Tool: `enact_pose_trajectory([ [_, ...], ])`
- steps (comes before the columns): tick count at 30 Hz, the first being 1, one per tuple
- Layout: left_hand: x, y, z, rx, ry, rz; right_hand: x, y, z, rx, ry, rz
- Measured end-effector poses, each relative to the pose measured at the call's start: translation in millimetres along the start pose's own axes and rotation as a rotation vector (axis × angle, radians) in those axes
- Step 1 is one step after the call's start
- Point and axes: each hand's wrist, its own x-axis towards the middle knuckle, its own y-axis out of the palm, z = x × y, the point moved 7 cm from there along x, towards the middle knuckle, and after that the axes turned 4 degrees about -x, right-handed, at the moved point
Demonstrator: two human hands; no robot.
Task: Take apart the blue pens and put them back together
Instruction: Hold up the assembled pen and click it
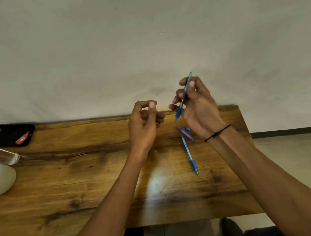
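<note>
One pen [184, 97] is gripped whole in the right hand [197, 107]; the left hand [144, 119] is curled, empty; another pen [190, 156] and loose parts [184, 132] are left on the table [77, 170].

The light is soft and even, moderately bright, with a warm cast. A pale glare patch sits on the wooden bench [100, 186] near its front middle, suggesting a lamp overhead. Shadows are faint and diffuse on the wall [139, 39]. Wide-angle distortion bows the bench's edges and stretches the forearms. The picture is slightly soft overall; the bottle [0, 154] at far left smears.
</note>
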Motion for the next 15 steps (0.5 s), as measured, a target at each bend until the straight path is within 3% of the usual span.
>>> enact_pose_trajectory([
  [4, 4, -7, 0, -0.031, -0.007, -0.072, -3, 13, 25, 0.28, 0.09, 0.019],
  [15, 12, -3, -31, -0.109, 0.064, -0.099, -14, 19, 85, 0.488, 0.024, 0.055],
])
